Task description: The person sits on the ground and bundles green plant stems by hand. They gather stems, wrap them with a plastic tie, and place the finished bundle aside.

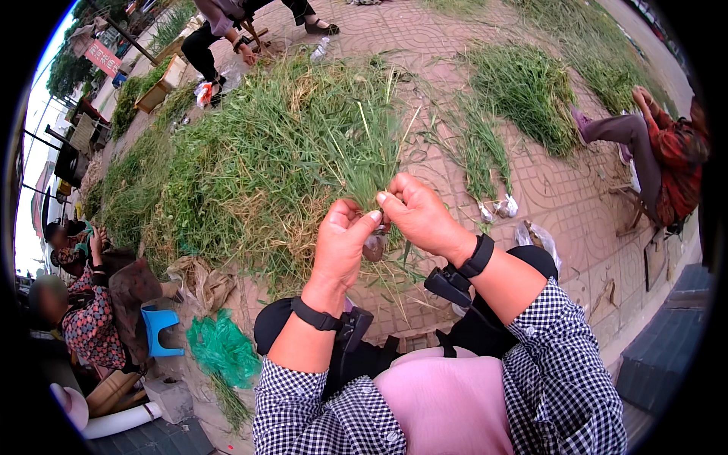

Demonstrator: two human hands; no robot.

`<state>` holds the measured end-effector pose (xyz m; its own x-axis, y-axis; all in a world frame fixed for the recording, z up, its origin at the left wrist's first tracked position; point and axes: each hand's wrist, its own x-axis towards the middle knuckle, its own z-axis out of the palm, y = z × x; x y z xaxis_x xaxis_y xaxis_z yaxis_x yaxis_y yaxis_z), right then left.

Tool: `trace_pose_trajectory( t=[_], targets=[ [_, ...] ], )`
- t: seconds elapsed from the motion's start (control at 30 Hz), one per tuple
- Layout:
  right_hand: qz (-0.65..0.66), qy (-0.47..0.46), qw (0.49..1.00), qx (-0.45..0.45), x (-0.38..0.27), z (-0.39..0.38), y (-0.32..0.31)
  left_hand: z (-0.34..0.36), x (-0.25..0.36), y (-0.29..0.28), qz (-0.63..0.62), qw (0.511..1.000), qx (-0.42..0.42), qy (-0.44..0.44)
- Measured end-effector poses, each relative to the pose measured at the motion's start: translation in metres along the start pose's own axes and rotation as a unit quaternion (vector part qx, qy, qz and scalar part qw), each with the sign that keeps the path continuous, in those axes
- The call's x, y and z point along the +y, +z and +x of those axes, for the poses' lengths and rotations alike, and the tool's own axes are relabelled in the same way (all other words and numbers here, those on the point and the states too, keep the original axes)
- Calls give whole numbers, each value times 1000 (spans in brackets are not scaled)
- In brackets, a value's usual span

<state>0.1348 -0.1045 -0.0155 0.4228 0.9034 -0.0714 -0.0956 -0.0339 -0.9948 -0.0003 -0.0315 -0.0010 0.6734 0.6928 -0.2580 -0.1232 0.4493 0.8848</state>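
Observation:
Both my hands are raised over the grass pile at the middle of the view. My left hand (341, 235) and my right hand (415, 216) meet, fingers closed on the base of a tuft of long green grass blades (368, 152). A brownish lump (374, 246), perhaps the root end, hangs just under my fingers; I cannot make out exactly what it is. Behind and left of the tuft lies a broad heap of green and dry grass (235, 152).
Co-workers sit at the top (216, 26), right (675, 174) and left (95, 322). Grass bundles (523, 106) with white bags (506, 205) lie on the pavement (569, 265). A blue stool (161, 326), green plastic bag (220, 349) and clear bag (542, 239) are nearby.

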Motion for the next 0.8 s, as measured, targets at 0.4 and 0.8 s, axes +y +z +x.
trace_pose_trajectory(
  t=[0.4,0.8],
  targets=[
    [-327,-254,908,-57,-18,-4,-23,3,1,-16,61,996,59,26],
    [-438,-370,819,7,-30,6,-29,1,-5,-4,74,997,-8,-17]
  ],
)
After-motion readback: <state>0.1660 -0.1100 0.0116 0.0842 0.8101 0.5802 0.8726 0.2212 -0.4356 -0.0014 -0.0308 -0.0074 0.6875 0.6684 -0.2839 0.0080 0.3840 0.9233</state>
